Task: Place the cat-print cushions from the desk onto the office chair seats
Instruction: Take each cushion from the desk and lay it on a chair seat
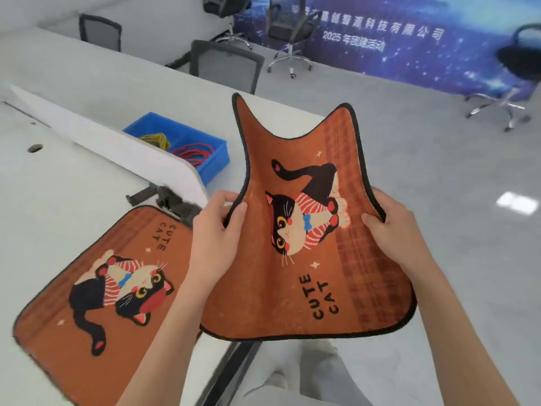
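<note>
An orange cat-print cushion (304,288) with a black rim and the words CUTE CAT hangs in the air past the desk's right edge. My left hand (215,230) pinches its left edge and my right hand (392,227) grips its right edge, so the cushion sags between them. A second cat-print cushion (96,288) lies flat on the white desk (73,186) at the lower left. Office chairs stand beyond the desk: one close behind it (225,65) and one further back (289,27).
A blue bin (215,162) with coloured cords sits on the far desk behind a white divider (117,150). A black clamp (172,200) lies near the divider's end. More chairs stand at the left (101,30) and right (518,63). Grey floor lies to the right.
</note>
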Tool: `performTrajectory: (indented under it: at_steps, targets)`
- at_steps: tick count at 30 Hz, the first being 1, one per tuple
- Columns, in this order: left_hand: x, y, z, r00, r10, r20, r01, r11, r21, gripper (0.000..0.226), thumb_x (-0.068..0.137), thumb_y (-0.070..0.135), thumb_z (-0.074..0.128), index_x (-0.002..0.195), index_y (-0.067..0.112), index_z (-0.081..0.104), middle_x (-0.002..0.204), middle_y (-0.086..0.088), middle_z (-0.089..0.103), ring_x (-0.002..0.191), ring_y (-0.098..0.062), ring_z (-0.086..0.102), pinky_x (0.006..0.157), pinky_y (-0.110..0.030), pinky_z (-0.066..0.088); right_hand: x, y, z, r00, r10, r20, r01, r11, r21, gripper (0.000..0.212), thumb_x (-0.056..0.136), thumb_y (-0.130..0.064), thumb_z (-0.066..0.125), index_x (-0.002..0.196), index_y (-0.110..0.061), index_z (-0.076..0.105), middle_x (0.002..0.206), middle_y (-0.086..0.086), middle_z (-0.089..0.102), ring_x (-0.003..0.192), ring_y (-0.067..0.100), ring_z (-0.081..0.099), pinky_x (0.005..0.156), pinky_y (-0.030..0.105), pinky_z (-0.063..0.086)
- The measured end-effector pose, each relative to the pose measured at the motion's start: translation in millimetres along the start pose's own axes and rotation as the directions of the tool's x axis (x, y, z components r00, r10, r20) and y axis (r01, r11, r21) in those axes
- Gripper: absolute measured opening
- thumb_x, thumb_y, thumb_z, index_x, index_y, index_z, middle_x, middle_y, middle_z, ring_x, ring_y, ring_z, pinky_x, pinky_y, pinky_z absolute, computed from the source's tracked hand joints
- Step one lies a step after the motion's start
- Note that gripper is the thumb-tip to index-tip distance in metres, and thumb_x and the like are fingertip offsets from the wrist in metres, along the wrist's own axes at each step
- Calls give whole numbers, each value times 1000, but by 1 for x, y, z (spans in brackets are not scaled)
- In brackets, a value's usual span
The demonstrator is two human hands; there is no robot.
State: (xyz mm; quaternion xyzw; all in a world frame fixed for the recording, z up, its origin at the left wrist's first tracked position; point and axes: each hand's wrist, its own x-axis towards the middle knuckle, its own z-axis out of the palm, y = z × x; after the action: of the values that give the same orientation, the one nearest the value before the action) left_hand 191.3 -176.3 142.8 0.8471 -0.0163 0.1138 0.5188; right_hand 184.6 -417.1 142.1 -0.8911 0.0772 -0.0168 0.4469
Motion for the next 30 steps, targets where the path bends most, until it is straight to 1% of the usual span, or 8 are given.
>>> performTrajectory:
  at_steps: [2,6,12,16,19,22,26,30]
  targets:
    - [7,-1,41,992,-14,128,20,999,-44,18,91,15,52,79,28,51,67,7,63,60,-12,58,54,-21,41,-11,32,-22,992,96,-78,-98,995,-23,46,94,-5,41,136,-24,44,129,-1,57,116,20,54,93,21,34]
    - [17,-11,125,940,-89,329,108,993,-41,14,92,14,50,80,19,51,67,7,60,56,2,57,52,-10,41,-28,98,-54,940,259,-224,-269,963,-18,44,95,-9,40,137,-22,42,130,4,57,115,25,55,94,24,37]
    - [53,-29,246,865,-188,465,174,982,73,15,93,20,48,79,23,51,82,-8,64,77,-23,61,70,-36,47,-8,201,-86,840,437,-322,-456,890,19,43,95,-10,40,137,-19,42,125,7,61,108,29,60,92,27,42]
    - [90,-11,320,857,-246,453,225,969,102,17,94,20,46,78,23,49,78,1,59,72,-15,57,64,-27,42,48,243,-124,831,470,-299,-485,874,26,43,95,-10,39,137,-20,41,124,8,62,106,28,61,92,30,44]
    - [126,15,371,876,-254,411,240,967,88,10,94,19,46,87,15,52,76,4,58,69,-7,55,61,-23,41,109,261,-165,856,429,-288,-450,893,-7,43,95,-9,38,137,-19,41,123,8,63,105,29,61,91,29,45]
    - [169,34,407,892,-264,367,264,963,52,10,94,18,47,90,11,52,73,4,59,66,-9,56,60,-20,42,174,269,-197,879,394,-268,-417,908,-37,43,96,-10,38,138,-19,40,124,8,62,105,29,61,91,31,46]
    - [234,42,452,914,-287,286,293,956,26,8,93,18,48,87,14,52,72,6,57,65,-11,55,58,-21,42,267,285,-224,912,343,-227,-360,932,-40,42,96,-11,38,137,-19,41,124,6,62,105,26,61,88,24,42]
    - [314,41,501,928,-291,231,298,954,4,13,93,18,48,81,21,51,75,5,58,70,-11,57,60,-20,44,371,300,-241,935,282,-214,-295,955,-32,42,96,-12,37,137,-20,41,122,5,62,91,14,57,84,20,40]
